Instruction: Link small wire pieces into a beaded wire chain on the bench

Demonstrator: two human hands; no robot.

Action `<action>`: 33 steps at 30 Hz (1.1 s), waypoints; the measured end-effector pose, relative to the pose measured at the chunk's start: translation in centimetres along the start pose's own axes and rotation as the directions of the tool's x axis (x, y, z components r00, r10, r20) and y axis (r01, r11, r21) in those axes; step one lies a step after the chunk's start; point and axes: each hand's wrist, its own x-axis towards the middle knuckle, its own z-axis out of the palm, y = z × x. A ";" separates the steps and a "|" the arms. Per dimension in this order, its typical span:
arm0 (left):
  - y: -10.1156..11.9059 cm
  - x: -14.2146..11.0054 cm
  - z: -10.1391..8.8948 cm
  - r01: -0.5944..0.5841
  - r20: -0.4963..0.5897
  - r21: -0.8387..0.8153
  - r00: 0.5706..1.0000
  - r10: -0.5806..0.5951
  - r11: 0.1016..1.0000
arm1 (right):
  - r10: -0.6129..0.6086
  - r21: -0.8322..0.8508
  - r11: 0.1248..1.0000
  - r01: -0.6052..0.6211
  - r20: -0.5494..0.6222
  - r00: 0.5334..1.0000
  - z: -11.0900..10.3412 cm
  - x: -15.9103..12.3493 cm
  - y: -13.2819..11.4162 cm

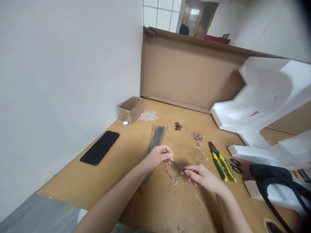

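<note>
My left hand (pixel 161 156) is closed, thumb and fingertips pinching what looks like a thin piece of wire at the tip of a slender dark tool. That tool (pixel 178 165), with the look of tweezers, is gripped near its other end by my right hand (pixel 198 175). Below both hands, bent wire pieces (pixel 173 178) lie on the wooden table (pixel 155 207). A bundle of straight grey wires (pixel 156 137) runs behind and under my left wrist. Right of my hands is a loose tangle of shaped wire (pixel 199 155).
Yellow-green pliers (pixel 220 161) and scissors (pixel 235 165) lie at right, near white foam (pixel 264 97) and a black strap (pixel 272 184). Farther back are black rings (pixel 178 126), a silvery pile (pixel 198 136), clear beads (pixel 148 115) and a small box (pixel 131 109). A phone (pixel 100 148) lies left.
</note>
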 end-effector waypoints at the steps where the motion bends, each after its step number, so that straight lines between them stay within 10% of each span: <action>1: -0.2 0.0 0.2 -0.029 -0.021 0.056 0.999 0.031 0.998 | 0.002 -0.072 0.997 -0.003 -0.010 1.000 -0.2 -0.2 -0.1; 7: -0.4 -0.8 1.4 -0.226 -0.065 0.523 0.951 0.303 0.822 | 0.110 -0.166 0.980 -0.110 -0.009 0.994 -1.2 -0.5 -0.3; 16: -0.8 -1.1 0.9 -0.562 0.250 0.743 0.738 0.627 0.365 | 0.200 0.546 0.777 -0.313 0.257 0.945 -1.6 0.2 0.8; 20: -1.3 -0.7 1.1 -0.442 0.119 0.720 0.839 0.531 0.535 | 0.212 0.625 0.677 -0.387 0.338 0.917 -1.1 0.3 1.6; 24: -1.5 0.0 1.2 -0.245 -0.135 0.351 0.942 0.308 0.904 | 0.207 0.460 0.841 -0.286 0.215 0.955 -0.6 -0.5 1.1; 28: -0.6 0.3 0.9 -0.142 -0.141 0.031 0.979 0.144 0.989 | 0.082 -0.143 0.985 -0.092 -0.073 0.994 -0.4 -2.0 -1.1; 33: -0.1 0.0 0.7 -0.089 -0.008 -0.060 0.996 0.089 0.994 | -0.111 -0.651 0.756 -0.068 -0.230 0.967 -0.5 -3.5 -3.5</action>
